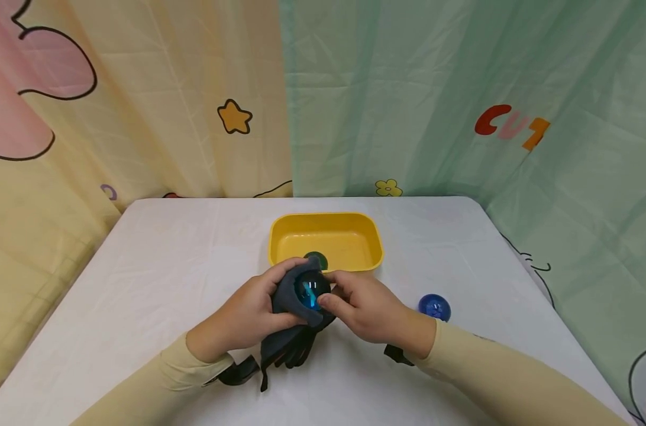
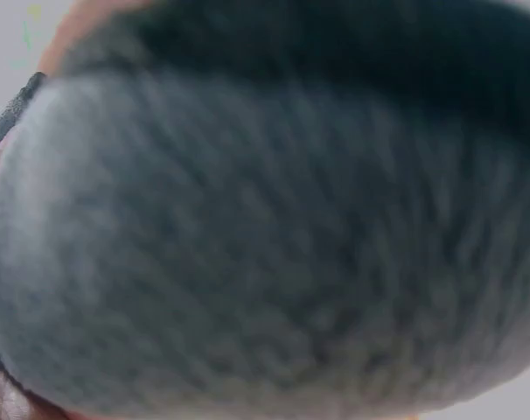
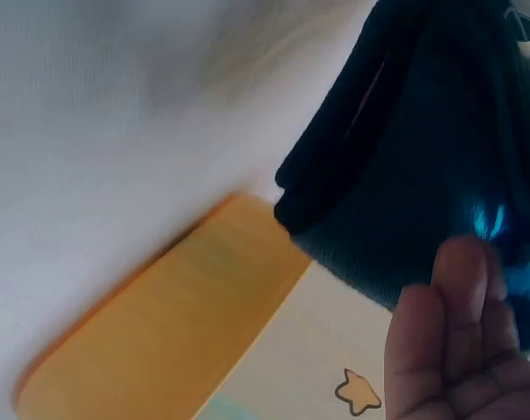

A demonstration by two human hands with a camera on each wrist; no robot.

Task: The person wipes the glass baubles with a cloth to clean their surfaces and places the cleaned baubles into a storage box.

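Note:
A clear blue glass ball [image 1: 308, 291] sits in a dark grey cloth [image 1: 284, 296] just in front of the yellow tray. My left hand [image 1: 245, 310] grips the cloth from the left, its folds hanging below toward the table. On the other side, my right hand [image 1: 371, 305] holds the ball, thumb on its near face and fingers at its far edge. The cloth [image 2: 274, 236] fills most of the left wrist view, blurred. In the right wrist view, fingers [image 3: 462, 271] touch the shiny ball against the dark cloth [image 3: 422, 149].
Behind the hands stands a yellow tray [image 1: 349, 218] with a green ball [image 1: 320, 258] at its near side, partly hidden by the cloth. A second blue glass ball [image 1: 435, 306] lies right of my right hand on the white table [image 1: 158, 284]. Printed curtains [image 1: 355, 89] hang behind.

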